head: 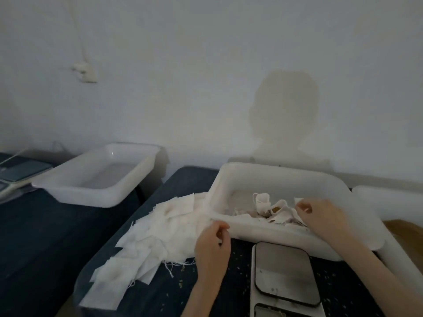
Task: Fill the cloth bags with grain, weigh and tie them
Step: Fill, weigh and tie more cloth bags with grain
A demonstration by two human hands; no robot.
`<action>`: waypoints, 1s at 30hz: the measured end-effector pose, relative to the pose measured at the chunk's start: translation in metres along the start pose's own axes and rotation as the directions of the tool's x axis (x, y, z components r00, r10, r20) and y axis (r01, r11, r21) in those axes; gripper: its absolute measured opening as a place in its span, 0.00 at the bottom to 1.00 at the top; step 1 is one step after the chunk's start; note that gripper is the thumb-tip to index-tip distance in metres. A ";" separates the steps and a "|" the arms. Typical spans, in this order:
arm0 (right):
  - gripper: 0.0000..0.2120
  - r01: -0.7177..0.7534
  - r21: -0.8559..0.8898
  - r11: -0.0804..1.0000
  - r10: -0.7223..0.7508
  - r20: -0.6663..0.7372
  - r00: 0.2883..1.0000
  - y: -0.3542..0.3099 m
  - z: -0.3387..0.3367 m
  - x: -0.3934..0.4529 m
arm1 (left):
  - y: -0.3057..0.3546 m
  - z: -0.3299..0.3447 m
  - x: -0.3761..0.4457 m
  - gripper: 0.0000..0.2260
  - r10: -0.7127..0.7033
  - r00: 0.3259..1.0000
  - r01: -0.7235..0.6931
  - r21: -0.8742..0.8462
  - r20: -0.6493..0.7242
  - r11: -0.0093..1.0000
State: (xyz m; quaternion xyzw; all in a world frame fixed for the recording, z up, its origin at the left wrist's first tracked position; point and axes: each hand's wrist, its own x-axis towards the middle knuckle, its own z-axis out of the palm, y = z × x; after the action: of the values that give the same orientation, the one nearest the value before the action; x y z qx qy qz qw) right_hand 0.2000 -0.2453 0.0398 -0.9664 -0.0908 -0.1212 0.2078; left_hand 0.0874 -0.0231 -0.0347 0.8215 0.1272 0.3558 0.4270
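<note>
— What takes up most of the view?

— A pale wall (pixel 206 65) behind a dark blue worktop (pixel 45 236). On the worktop near the wall, to the left, sits a white tub (pixel 75 191).

— And nearer the person?

— A second white bin (pixel 286 234), tilted toward them, with crumpled cloth bags (pixel 263 204) and a little yellowish grain (pixel 275 210) inside. Just left of it, touching its side, lies a spread heap of flat cloth bags (pixel 160 227).

— Is there a scale?

— Yes, a flat scale (pixel 285 273) lies right in front of the bin, between the forearms.

— The hands?

— The left hand (pixel 214 243) sits at the bin's near left corner, fingers curled, pinching the edge of the flat heap. The right hand (pixel 320 218) reaches into the bin, fingertips pinching a cloth bag there.

— Anything small?

— Loose grains (pixel 180 282) dot the worktop.
</note>
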 end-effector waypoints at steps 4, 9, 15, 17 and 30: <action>0.09 0.096 -0.002 0.995 -0.096 -0.035 0.995 -0.013 -0.006 -0.023 | -0.018 -0.028 0.045 0.09 -0.054 0.983 0.088 0.193 -0.174 0.977; 0.08 0.082 0.204 0.976 -0.096 0.061 0.994 -0.025 -0.006 -0.044 | -0.055 -0.043 0.089 0.13 -0.206 0.977 0.143 0.529 0.062 0.836; 0.13 0.075 0.512 0.856 -0.190 0.176 0.966 -0.041 -0.010 -0.062 | -0.059 -0.046 0.093 0.12 -0.115 0.993 0.075 0.647 0.020 0.758; 0.13 0.070 0.548 0.834 -0.210 0.196 0.958 -0.043 -0.010 -0.065 | -0.055 -0.047 0.090 0.12 -0.122 0.993 0.099 0.592 -0.001 0.800; 0.09 -0.046 0.800 0.598 -0.284 0.265 0.922 -0.080 -0.002 -0.078 | 0.040 -0.057 0.037 0.06 0.148 0.984 -0.143 -0.048 0.100 0.988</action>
State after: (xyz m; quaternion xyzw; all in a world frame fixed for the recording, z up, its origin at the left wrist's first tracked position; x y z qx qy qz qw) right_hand 0.1073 -0.1842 0.0502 -0.7691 -0.2373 0.1000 0.5849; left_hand 0.0709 0.0066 0.0366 0.8370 0.0373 0.3457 0.4225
